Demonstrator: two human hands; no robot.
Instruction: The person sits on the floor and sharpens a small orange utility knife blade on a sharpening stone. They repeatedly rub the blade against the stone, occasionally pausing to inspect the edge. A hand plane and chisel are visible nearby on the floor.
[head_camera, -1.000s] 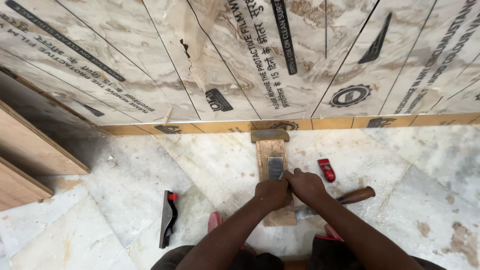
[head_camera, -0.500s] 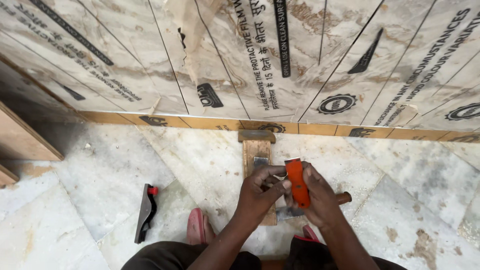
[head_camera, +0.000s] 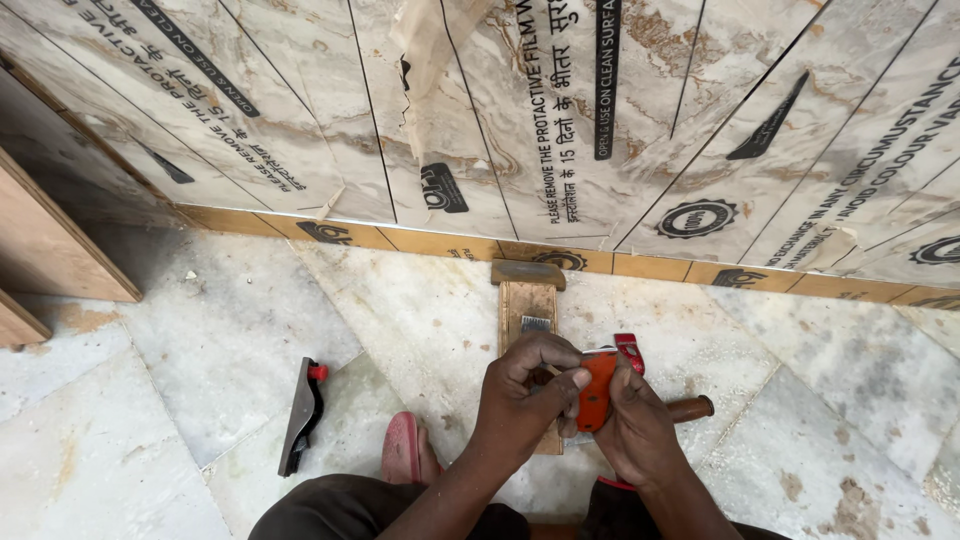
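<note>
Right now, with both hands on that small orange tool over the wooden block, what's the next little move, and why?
Probably keep the orange tool pinned in the right hand and let the left hand finish adjusting it before lowering it to the wooden block. The left fingers pinch at its edge, and the tool sits above the block, not on it. What exactly is being adjusted is too small to tell.

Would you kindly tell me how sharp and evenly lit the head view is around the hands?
Head view: the left hand, right hand and orange tool are sharp; soft daylight, no glare; shade darkens the upper-left corner; straight panel lines splay from wide-angle distortion.
</note>
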